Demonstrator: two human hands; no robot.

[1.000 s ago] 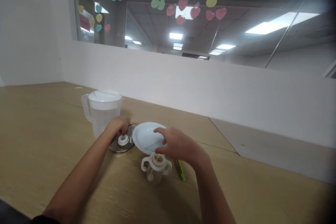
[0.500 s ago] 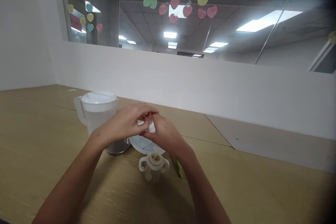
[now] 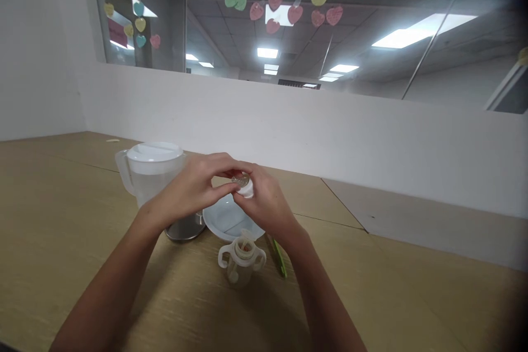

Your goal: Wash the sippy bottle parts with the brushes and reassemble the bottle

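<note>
Both my hands meet above a pale blue bowl (image 3: 214, 220), closed on a small white bottle cap (image 3: 246, 190) with a clear, see-through piece at its top. My left hand (image 3: 202, 180) pinches the clear piece, its thumb at the near side and fingers arched over. My right hand (image 3: 268, 203) grips the white rim from the right, thumb underneath. Below them a cloudy baby bottle (image 3: 241, 264) with two white handles stands upright and uncapped. A whitish stem rises out of its mouth, with something reddish inside.
A lidded translucent pitcher (image 3: 154, 173) stands left, partly behind my left arm. A round metal base or plate (image 3: 185, 229) lies beside the bowl. Right of the bottle is a green-handled utensil (image 3: 279, 258), partly covered by my right arm. The wall (image 3: 289, 126) rises behind the table.
My right hand and the cap have shifted slightly right and up, and the cap has tilted to show more of its clear top. The bottle and pitcher stay in place.
</note>
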